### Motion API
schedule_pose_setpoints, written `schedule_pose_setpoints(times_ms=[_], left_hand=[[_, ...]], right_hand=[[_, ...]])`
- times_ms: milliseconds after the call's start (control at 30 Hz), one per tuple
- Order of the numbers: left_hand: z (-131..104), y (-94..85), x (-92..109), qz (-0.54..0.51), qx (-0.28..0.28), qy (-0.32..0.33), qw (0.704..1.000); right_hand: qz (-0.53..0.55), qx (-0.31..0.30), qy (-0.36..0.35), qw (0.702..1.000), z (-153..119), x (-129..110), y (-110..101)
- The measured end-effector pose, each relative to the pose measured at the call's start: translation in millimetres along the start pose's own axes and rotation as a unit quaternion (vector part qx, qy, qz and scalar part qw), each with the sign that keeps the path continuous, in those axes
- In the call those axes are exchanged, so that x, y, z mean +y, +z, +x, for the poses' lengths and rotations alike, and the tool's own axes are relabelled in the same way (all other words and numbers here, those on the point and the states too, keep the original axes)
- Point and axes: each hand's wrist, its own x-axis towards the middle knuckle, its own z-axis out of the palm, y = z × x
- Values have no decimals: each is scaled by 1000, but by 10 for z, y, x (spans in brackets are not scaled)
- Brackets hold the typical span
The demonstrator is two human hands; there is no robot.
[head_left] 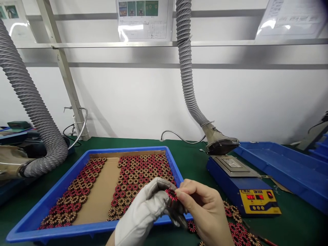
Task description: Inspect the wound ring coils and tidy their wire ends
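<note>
My left hand [147,208], in a white glove with dark-stained fingertips, grips a small red-and-black wound motor stator [171,194] in front of the tray. The bare thumb and forefinger of my right hand [202,208] pinch together at the stator's right edge. Whether they hold the rim or a fine wire end is too small to tell. Loose red and copper-coloured stators [237,229] lie on the bench to the right, partly hidden by my right hand. Behind both hands, a blue tray [88,150] holds rows of similar stators [143,171] on cardboard [98,188].
A blue heated unit [246,188] with a lit red display stands to the right, under the nozzle of a grey extraction hose [188,78]. Blue trays [287,164] lie beyond it. Another grey hose [30,102] hangs at left. The bench top [188,153] is green.
</note>
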Motion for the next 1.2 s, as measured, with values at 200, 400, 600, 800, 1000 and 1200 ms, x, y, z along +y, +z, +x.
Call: schedule_pose_setpoints(times_ms=[200, 400, 600, 800, 1000, 1200], left_hand=[[-9, 7, 2, -22, 6, 3, 1000], [-25, -20, -33, 18, 4, 1, 1000], [-15, 13, 4, 24, -15, -11, 1000], [-3, 11, -1, -17, -1, -5, 1000], [14, 70, -18, -26, -3, -5, 1000], [20, 46, 19, -23, -20, 7, 1000]], right_hand=[[21, -8, 14, 1000, 11, -12, -7], [35, -46, 99, 993, 10, -158, -13], [49, -68, 102, 991, -11, -124, -11], [28, -48, 93, 994, -14, -149, 20], [14, -33, 82, 996, -1, -118, 27], [53, -21, 57, 997, 18, -26, -1]])
